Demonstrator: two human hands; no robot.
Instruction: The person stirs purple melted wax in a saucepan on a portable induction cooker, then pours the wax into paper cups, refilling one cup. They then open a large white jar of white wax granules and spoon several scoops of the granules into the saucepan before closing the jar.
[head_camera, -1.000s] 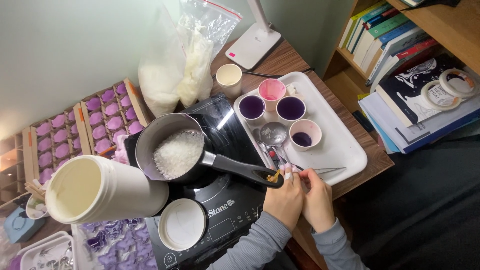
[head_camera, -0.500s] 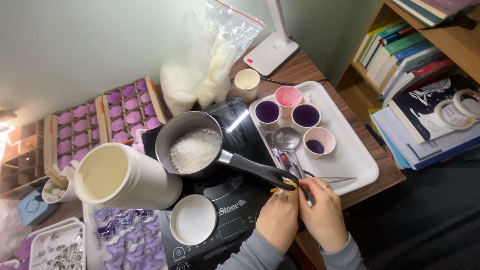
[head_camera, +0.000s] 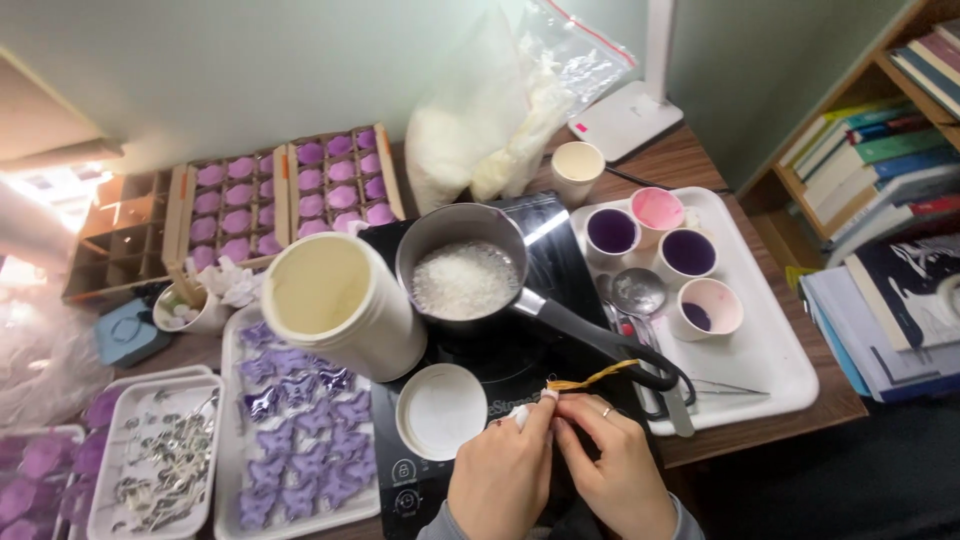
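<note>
Brown wooden tabletop (head_camera: 700, 165) crowded with trays, green wall at top of frame, bookshelf (head_camera: 880, 150) at right. At bottom centre, both hands, left hand (head_camera: 503, 478) and right hand (head_camera: 612, 470), pinching one yellow strip (head_camera: 592, 378).

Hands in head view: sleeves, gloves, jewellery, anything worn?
No gloves: both hands are bare. The left hand has something white wrapped on a fingertip. The right hand wears a thin ring on one finger. Grey long sleeves end at both wrists.
</note>
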